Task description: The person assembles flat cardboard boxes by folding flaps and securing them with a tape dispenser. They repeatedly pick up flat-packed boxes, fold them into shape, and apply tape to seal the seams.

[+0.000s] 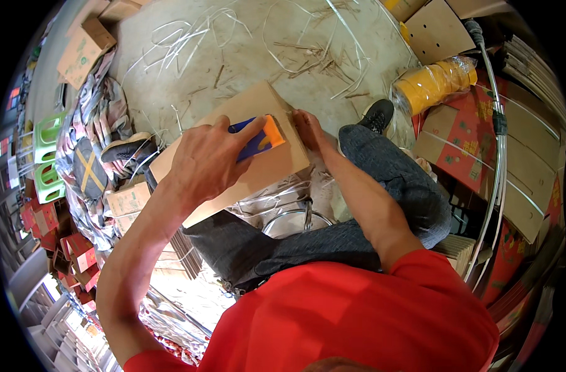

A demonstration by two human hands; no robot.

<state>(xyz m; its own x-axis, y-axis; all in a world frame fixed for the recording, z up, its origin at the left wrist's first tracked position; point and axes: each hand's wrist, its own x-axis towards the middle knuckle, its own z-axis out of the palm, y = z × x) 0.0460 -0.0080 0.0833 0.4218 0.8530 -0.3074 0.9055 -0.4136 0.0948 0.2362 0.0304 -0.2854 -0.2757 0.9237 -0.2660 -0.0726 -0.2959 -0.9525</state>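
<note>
A brown cardboard box (252, 99) rests tilted between my knees, over the floor. My left hand (205, 158) reaches across its top, fingers closed round a blue and orange tool (267, 135) that looks like a tape dispenser. The tool lies against the box's upper face, near the right edge; my palm and fingers hide part of it. At the box's right side my right hand (309, 129) holds the edge, with its fingertips partly hidden against the cardboard.
Yellow tape-like rolls in clear film (435, 85) lie at the right, beside stacked red and brown cartons (463, 142). White strapping strips (190, 37) and brown scraps litter the floor (258, 62). At the left are green plastic stools (49, 158) and a crumpled patterned cloth (84, 118).
</note>
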